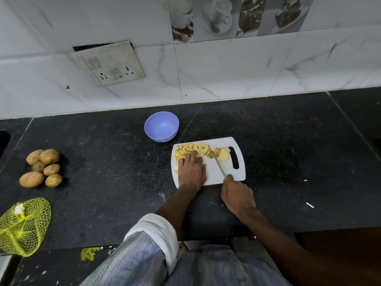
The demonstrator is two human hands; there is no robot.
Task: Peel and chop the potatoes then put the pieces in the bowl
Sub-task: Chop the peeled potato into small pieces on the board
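Potato pieces (188, 150) lie in a pale yellow heap on the far left part of the white plastic cutting board (214, 172), with several thicker slices (222, 154) fanned out to their right, near the board's slot handle. Left hand (191, 172) lies palm down on the board, fingers extended over the near edge of the heap, pressing or steadying the pieces; it is not curled round anything. Right hand (238, 196) grips the handle of a knife (219, 167). The thin metal blade runs diagonally from that hand up and to the left, and its tip meets the slices between the heap and the uncut rounds. The slices therefore lie directly ahead of the right hand, along the blade's long axis, and just right of the left fingertips. Bowl (161, 126), smooth lavender plastic, round and holding nothing, stands on the dark speckled stone surface (288, 151) just beyond the board's far left corner, nearer the left hand. Six unpeeled potatoes (42, 168), brown and matte, sit in a cluster well apart to the left, above a yellow mesh bag (22, 226). Judged stage: chopping under way, transfer to the bowl not yet begun
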